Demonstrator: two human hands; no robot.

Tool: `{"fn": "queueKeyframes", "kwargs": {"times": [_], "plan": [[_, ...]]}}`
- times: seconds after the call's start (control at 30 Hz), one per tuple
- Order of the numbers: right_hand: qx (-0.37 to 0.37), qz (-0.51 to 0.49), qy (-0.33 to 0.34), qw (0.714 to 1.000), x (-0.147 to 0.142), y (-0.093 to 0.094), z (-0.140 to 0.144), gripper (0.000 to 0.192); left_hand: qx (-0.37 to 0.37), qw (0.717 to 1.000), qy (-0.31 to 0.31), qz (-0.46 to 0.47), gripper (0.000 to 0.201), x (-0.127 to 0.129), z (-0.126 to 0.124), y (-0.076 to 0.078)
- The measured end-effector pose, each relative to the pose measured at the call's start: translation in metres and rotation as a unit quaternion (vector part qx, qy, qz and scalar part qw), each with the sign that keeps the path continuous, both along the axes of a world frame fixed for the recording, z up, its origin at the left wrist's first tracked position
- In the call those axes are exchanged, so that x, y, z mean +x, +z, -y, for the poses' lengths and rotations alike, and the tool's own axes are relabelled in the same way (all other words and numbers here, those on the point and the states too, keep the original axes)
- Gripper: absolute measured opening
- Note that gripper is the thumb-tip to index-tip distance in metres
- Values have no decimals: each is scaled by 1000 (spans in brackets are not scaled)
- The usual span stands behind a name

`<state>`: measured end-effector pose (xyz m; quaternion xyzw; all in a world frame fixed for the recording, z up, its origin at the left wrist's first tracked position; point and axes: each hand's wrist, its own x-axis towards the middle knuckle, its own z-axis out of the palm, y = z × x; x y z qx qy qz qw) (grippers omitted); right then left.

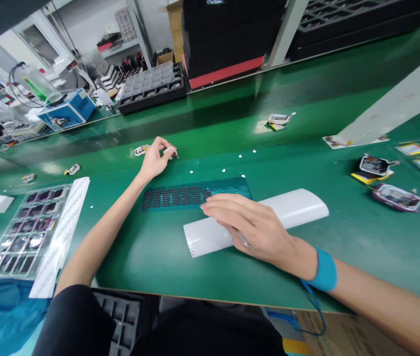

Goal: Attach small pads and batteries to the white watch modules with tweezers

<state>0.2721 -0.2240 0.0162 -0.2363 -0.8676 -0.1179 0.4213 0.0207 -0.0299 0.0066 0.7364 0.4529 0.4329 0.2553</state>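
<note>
- A small white part (170, 150) is pinched between the fingertips of the left hand (155, 159) on the green worktop (343, 232); it is judged light and easily dropped.
- A thin, flexible sheet of dark pads (180, 196) lies between the hands.
- The curled white liner (210, 235) is pressed flat by the spread right hand (254, 225); it is best taken by an edge.

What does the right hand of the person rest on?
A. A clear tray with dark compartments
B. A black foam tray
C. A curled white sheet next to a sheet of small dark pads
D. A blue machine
C: the right hand lies flat on the curled white sheet, its fingertips reaching the sheet of small dark pads; the clear tray is far off to the left.
</note>
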Motion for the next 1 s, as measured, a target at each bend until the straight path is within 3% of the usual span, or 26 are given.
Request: {"fn": "queueKeyframes", "kwargs": {"times": [0.07, 0.13, 0.23, 0.33, 0.53, 0.67, 1.0], "plan": [[-10, -7, -22, 1000, 0, 0, 2, 31, -23, 991, -15, 135, 31, 5, 42, 3], [-20, -14, -36, 999, 0, 0, 4, 32, -94, 972, -27, 214, 34, 12, 92, 5], [-42, -38, -44, 997, 0, -1, 8, 25, -211, 946, -62, 238, 40, 24, 158, 6], [-56, -26, -45, 997, -2, -3, 12, 14, -227, 937, -110, 240, 35, 33, 193, 5], [-77, -14, -43, 996, -8, -12, 16, 10, -183, 940, -135, 255, 21, 37, 207, -1], [-82, -29, -57, 995, -9, -10, 20, 3, -117, 955, -125, 242, 15, 37, 212, -3], [-97, 3, -54, 994, -7, -9, 23, 9, -30, 978, -113, 174, 28, 37, 219, -3]]}}
